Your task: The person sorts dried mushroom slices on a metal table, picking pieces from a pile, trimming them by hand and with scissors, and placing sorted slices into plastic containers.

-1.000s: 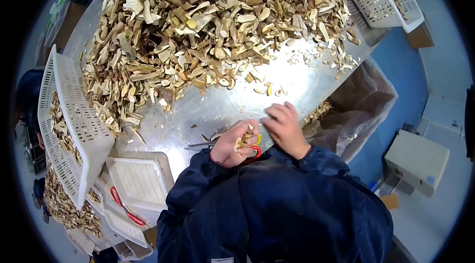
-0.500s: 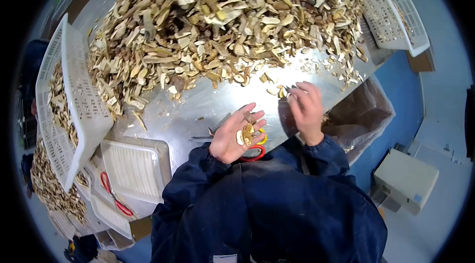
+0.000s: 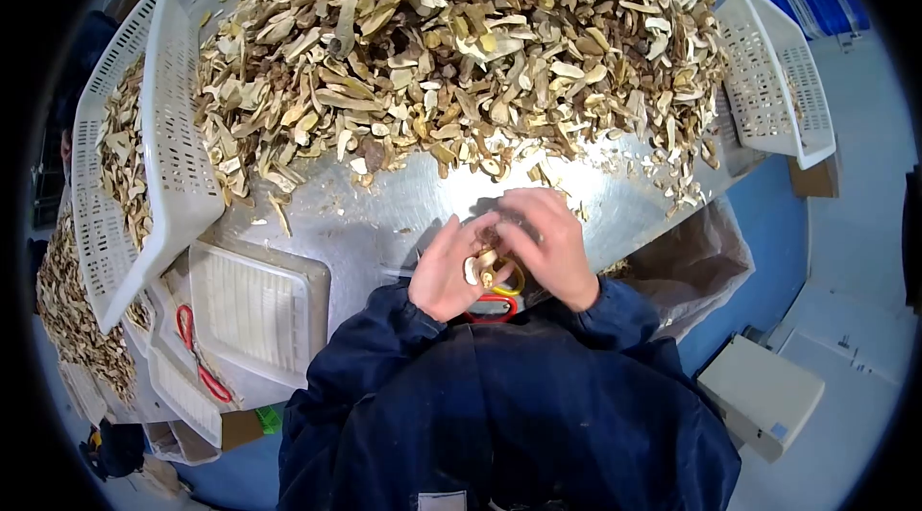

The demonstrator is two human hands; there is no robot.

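Note:
My left hand (image 3: 442, 276) lies palm up in front of my body, with a few small pale-brown dried mushroom slices (image 3: 487, 271) resting in it. My right hand (image 3: 552, 247) reaches over the left fingers, its own fingers curled and its thumb close to the slices. What the right fingertips hold, if anything, is hidden. Scissors with a red handle (image 3: 493, 309) and a yellow handle (image 3: 520, 278) show partly beneath and behind my hands. Beyond them, a large heap of dried mushroom slices (image 3: 451, 79) covers much of the metal table (image 3: 365, 213).
A white perforated basket (image 3: 182, 151) with slices stands tilted on the left; another basket (image 3: 759, 79) is at the right. A white tray (image 3: 254, 309) and red-handled scissors (image 3: 199, 357) lie left. A plastic-lined bin (image 3: 706, 266) and a pale box (image 3: 764, 391) are right.
My right hand has moved left from the loose slices by the heap's edge to my left palm. The left hand still holds slices, and the view has shifted slightly.

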